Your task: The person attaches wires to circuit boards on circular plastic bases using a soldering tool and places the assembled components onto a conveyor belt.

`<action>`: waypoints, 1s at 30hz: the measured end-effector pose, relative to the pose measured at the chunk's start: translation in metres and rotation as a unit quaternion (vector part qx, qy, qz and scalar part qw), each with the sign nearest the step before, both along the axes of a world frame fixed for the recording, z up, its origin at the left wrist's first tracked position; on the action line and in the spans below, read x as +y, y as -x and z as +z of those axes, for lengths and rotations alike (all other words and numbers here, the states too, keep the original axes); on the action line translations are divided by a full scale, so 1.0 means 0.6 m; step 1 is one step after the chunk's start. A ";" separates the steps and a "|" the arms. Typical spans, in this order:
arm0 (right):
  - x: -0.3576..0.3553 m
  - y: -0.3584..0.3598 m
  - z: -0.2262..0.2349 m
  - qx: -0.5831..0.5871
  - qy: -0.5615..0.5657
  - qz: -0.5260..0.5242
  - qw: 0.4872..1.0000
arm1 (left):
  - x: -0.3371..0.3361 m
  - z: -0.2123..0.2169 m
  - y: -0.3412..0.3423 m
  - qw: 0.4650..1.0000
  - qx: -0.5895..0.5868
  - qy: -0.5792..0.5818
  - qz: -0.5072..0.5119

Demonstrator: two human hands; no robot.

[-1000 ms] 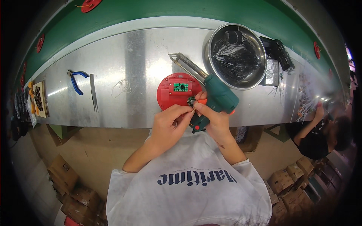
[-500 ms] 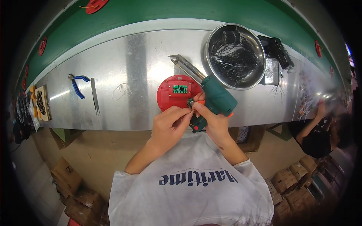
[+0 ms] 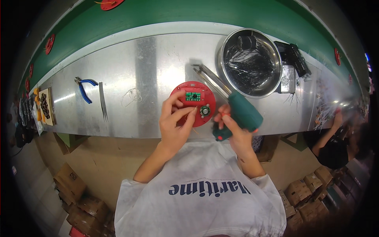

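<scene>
In front of me on the metal bench lies a round red disc [image 3: 178, 98]. A small green circuit board [image 3: 193, 96] is set in its upper part, and a round dark component with a pale centre [image 3: 205, 111] sits to the lower right. My left hand [image 3: 175, 122] is over the disc's left side, thumb and forefinger pinched; what is between them is too small to make out. A thin orange wire [image 3: 195, 130] shows just past the disc's near edge. My right hand [image 3: 238, 132] grips a dark green soldering gun [image 3: 244, 110], its metal tips pointing up and left beyond the disc.
A steel bowl [image 3: 281, 59] of black wires stands at the far right, beside black boxy pieces [image 3: 294, 59]. Blue-handled pliers [image 3: 84, 91] and tweezers [image 3: 103, 102] lie leftward. Behind the bench runs a green belt [image 3: 169, 12] carrying red discs. Another person [image 3: 335, 146] works at right.
My right hand has drawn the soldering gun away to the right, uncovering the round component. My left hand has parted from it and sits further over the disc's left side.
</scene>
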State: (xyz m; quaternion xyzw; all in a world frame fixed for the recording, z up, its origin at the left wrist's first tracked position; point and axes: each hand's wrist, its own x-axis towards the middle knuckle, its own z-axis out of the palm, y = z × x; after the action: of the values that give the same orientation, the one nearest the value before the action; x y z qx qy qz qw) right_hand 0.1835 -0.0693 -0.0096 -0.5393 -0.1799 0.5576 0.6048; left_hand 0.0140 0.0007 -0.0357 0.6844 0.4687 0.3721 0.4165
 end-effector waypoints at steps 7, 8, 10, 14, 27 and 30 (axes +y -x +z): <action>-0.081 -0.054 -0.009 -0.131 0.016 0.088 0.987 | 0.013 -0.001 -0.017 0.998 -0.015 -0.006 0.053; -0.088 -0.059 -0.011 -0.132 0.037 0.104 0.985 | 0.014 -0.002 -0.017 0.998 -0.018 -0.003 0.052; -0.094 -0.063 -0.005 -0.133 0.051 0.111 0.984 | 0.014 -0.004 -0.018 0.998 -0.026 0.009 0.058; -0.089 -0.056 0.008 -0.139 0.079 0.105 0.981 | 0.012 -0.005 -0.019 0.997 -0.025 0.024 0.067; -0.096 -0.061 -0.016 -0.259 0.057 0.119 0.957 | 0.015 -0.002 -0.021 0.996 -0.025 0.048 0.070; -0.093 -0.062 -0.012 -0.255 0.078 0.128 0.955 | 0.015 -0.005 -0.021 0.996 -0.027 0.046 0.073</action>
State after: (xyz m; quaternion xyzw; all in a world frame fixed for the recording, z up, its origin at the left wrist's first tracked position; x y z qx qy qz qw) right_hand 0.2209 -0.1249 -0.0169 -0.6819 -0.3515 0.4863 0.4183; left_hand 0.0263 0.0095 -0.0389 0.6183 0.5225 0.3976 0.4320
